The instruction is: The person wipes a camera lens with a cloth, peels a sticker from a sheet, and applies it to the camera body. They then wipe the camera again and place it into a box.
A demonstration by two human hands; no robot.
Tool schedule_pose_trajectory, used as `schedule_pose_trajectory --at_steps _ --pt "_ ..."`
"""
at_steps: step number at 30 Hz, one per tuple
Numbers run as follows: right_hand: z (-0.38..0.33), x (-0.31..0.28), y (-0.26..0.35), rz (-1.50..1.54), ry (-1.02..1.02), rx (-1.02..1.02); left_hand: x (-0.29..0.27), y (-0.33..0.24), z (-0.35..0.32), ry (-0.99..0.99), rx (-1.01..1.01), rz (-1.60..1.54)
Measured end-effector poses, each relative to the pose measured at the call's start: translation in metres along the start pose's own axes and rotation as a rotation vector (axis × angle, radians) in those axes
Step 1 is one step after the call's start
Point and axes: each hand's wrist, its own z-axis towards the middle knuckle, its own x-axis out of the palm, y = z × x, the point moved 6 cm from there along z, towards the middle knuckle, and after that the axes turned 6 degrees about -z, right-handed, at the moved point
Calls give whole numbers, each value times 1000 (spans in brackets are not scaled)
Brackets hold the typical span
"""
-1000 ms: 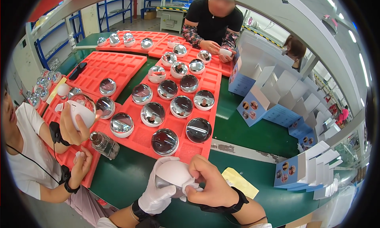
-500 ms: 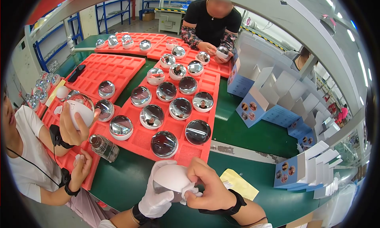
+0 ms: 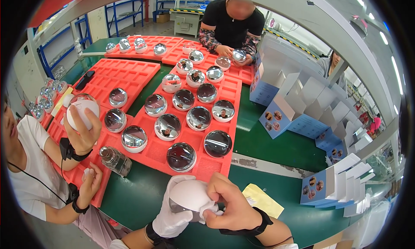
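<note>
Green matting covers the long workbench [image 3: 276,152], its far edges bent by the lens and its near edge lost under the forearms. At the far left a co-worker in a white shirt, partly cut off by the rim, lifts a white-backed dome [image 3: 81,111] in one hand [image 3: 84,134]; a small glass bottle [image 3: 116,161] lies on the red foam beside them. Moulded red foam trays [image 3: 129,74] carry rows of glossy mirrored domes [image 3: 181,157], each sitting in its own recess. Low in the middle, the left hand [image 3: 173,216], in a white cloth glove, cups a mirrored dome [image 3: 190,197] from below, matte white back upward; most of its shiny face is hidden. The bare right hand [image 3: 231,206] is clenched on a white cloth pressed to that dome. Farther right lies a yellow paper slip [image 3: 261,199], then stacks of blue-and-white cartons [image 3: 281,115].
</note>
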Motion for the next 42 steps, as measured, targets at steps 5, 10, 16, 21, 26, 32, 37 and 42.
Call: schedule_pose_trajectory --at_steps 5,10,16,21,26,32,37,42 --pt "0 0 2 15 -8 10 2 0 -1 18 -55 -74" --pt "-1 -2 5 -47 -18 -42 -2 0 -1 14 44 124" --pt "0 -2 3 -23 16 -15 0 1 0 16 47 64" --pt "1 -2 5 -20 39 -28 -1 2 -1 19 23 9" --pt "0 -2 5 -7 24 -13 -5 4 0 27 5 25" --pt "0 -2 5 -27 28 -19 -3 3 -1 14 -1 6" --pt "0 -2 8 -30 28 -42 -4 4 -1 16 -7 -33" --pt "0 0 4 -14 7 -29 -2 1 -1 10 24 2"
